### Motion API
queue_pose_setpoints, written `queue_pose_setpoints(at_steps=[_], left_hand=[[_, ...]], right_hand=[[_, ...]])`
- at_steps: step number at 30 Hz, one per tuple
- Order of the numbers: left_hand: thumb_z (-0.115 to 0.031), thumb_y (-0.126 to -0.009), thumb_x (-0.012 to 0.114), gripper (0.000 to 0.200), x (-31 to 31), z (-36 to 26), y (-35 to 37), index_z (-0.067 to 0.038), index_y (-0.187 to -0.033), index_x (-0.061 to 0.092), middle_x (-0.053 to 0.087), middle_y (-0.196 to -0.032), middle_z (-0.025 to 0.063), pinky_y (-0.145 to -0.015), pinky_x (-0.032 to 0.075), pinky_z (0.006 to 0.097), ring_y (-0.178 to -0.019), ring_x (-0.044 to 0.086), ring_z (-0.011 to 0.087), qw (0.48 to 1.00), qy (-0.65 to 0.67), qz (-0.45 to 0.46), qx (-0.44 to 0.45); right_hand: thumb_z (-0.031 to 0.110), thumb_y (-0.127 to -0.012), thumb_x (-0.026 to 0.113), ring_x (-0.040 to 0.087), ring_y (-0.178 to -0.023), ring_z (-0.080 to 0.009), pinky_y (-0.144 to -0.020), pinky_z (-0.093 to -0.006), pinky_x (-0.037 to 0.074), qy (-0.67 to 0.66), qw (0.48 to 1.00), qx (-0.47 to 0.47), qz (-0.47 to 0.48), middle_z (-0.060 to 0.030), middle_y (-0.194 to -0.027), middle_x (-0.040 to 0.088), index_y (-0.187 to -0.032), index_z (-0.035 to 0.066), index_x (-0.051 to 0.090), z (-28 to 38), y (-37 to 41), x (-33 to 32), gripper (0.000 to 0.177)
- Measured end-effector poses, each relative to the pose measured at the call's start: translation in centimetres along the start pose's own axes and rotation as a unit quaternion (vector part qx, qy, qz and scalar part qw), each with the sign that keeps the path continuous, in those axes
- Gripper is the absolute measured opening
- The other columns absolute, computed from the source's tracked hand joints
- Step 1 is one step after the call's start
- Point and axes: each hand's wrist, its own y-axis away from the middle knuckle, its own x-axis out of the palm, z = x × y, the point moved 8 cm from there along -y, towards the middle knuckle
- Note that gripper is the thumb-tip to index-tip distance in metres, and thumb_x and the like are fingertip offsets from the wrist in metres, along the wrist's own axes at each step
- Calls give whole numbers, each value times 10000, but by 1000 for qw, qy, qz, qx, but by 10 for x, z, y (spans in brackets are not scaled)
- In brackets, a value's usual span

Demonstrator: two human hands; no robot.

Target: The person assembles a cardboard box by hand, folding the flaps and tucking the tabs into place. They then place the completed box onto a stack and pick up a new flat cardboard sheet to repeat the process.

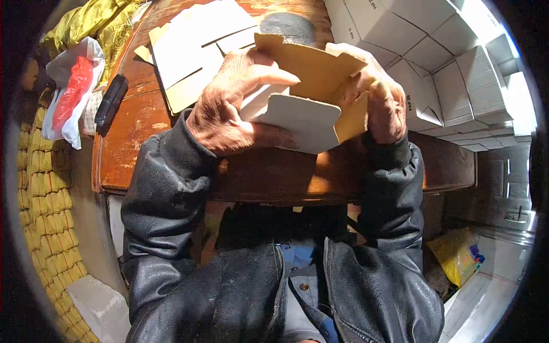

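Both my hands hold a small cardboard box (300, 117), white outside and brown inside, above the front of the wooden table. Its near end is open toward me, with flaps standing out. My left hand (234, 100) wraps around the left side, thumb over the upper edge and fingers underneath. On the right side, my right hand (380, 94) grips the brown panel, its fingertips partly hidden by the cardboard. Just beyond my left hand lies a stack of flat white cardboard blanks (189, 54) with brown undersides.
White boxes (423, 51) are piled at the right of the wooden table (134, 160). A black case (111, 103) lies near the left edge, beside a white and red plastic bag (74, 91). A dark round patch (287, 27) shows at the back.
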Motion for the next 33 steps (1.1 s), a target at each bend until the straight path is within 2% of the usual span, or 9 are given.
queue_pose_setpoints(at_steps=[3, 6, 11, 13, 15, 18, 21, 28, 33], left_hand=[[-231, -537, 966, 690, 5, 20, 6, -96, -1127, 636, 616, -1057, 67, -932, 441, 379, -1002, 549, 260, 999, 48, 15, -12], [-136, -545, 944, 649, 3, 13, 6, -60, -1100, 616, 611, -1044, 80, -941, 449, 370, -1008, 559, 254, 996, 84, -1, -16], [-123, -529, 931, 682, 20, 28, 11, -60, -1124, 605, 602, -1055, 101, -952, 453, 371, -1031, 566, 248, 922, 373, -4, -103], [-152, -508, 944, 712, 15, 22, 7, -72, -1130, 606, 596, -1073, 101, -949, 455, 367, -1032, 566, 242, 943, 319, 3, -93], [-195, -480, 962, 748, 2, 9, 0, -86, -1131, 609, 591, -1093, 95, -944, 458, 363, -1029, 567, 234, 994, 101, 25, -22], [-226, -475, 982, 765, -2, -3, -1, -108, -1134, 612, 591, -1084, 85, -935, 464, 360, -1030, 566, 231, 998, 65, 18, -6], [-294, -471, 1000, 774, 1, 12, 7, -115, -1119, 616, 594, -1051, 71, -924, 468, 365, -1031, 564, 232, 983, 172, -30, -62], [-369, -450, 1010, 824, -11, 14, 10, -122, -1118, 595, 556, -1108, 90, -918, 471, 375, -1046, 554, 235, 991, 107, -78, 2], [-376, -454, 1008, 830, -15, 9, 8, -113, -1101, 560, 551, -1202, 126, -954, 472, 392, -1118, 547, 249, 990, 85, -109, 35]], right_hand=[[405, -936, 508, 584, -1070, -313, -971, -394, 426, 22, 999, -6, 34, -224, -1218, 609, -820, -26, 618, 4, -3, -1, 459], [407, -927, 521, 582, -1075, -319, -966, -403, 429, 62, 997, -14, 54, -237, -1216, 608, -803, -18, 614, 13, -4, -4, 452], [381, -914, 561, 572, -1120, -342, -986, -425, 424, 67, 994, -62, 64, -254, -1208, 611, -778, -1, 609, 26, -6, 2, 408], [381, -914, 560, 571, -1125, -344, -993, -428, 422, 61, 992, -84, 77, -253, -1209, 610, -777, -1, 606, 24, -8, 2, 408], [362, -907, 562, 572, -1127, -343, -998, -432, 421, 60, 990, -94, 91, -254, -1209, 610, -772, -4, 603, 25, -7, 3, 392], [292, -883, 567, 579, -1122, -335, -1001, -436, 421, 59, 991, -67, 96, -256, -1201, 613, -754, -17, 596, 28, -7, 3, 336], [155, -829, 563, 592, -1110, -324, -1003, -433, 427, 42, 996, -11, 71, -265, -1161, 628, -704, -32, 585, 36, -6, 0, 226], [137, -828, 551, 610, -1107, -345, -998, -466, 443, 58, 992, -65, 91, -291, -1137, 638, -682, -25, 589, 44, -6, -5, 222], [143, -836, 514, 578, -1178, -468, -1024, -573, 407, 79, 985, -82, 126, -310, -1115, 657, -642, 8, 541, 45, -7, -1, 237]])
